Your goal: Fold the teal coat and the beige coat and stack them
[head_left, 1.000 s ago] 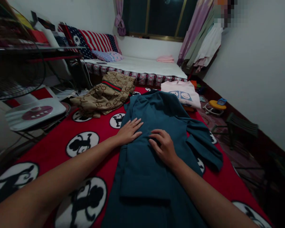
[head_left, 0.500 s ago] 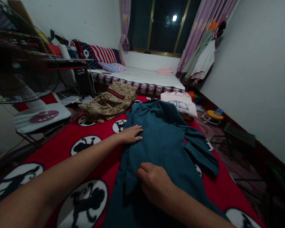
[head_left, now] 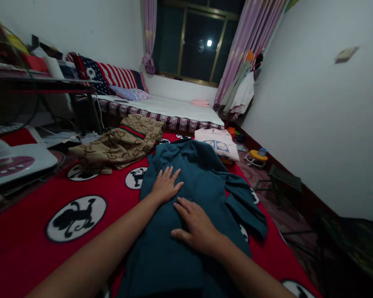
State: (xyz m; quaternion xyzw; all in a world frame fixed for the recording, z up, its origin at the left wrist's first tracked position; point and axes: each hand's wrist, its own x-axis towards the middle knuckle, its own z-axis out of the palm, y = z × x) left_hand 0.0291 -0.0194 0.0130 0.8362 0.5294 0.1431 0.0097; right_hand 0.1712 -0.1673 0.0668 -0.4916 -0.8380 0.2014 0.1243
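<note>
A red blanket (head_left: 43, 231) printed with black-and-white round figures covers the surface in a small room with white walls. At the far end a bed (head_left: 174, 108) runs under a dark window (head_left: 199, 41) with pink curtains (head_left: 242, 41), and a striped pillow (head_left: 115, 76) leans at its head. Clothes hang in the right corner. A brown patterned garment (head_left: 118, 145) lies crumpled on the blanket to the left, a folded pale shirt (head_left: 219, 142) lies beyond, and a fan base (head_left: 12, 163) stands at the left edge.

A teal garment (head_left: 199, 182) is spread along the middle of the blanket. Both hands lie on it, palms down and fingers flat, gripping nothing. The left hand (head_left: 165, 186) rests near its left edge; the right hand (head_left: 197, 225) lies just beside and nearer the person.

0.5 s ago the right hand was curled lower on the cloth; now it is opened flat and closer to the left hand.
</note>
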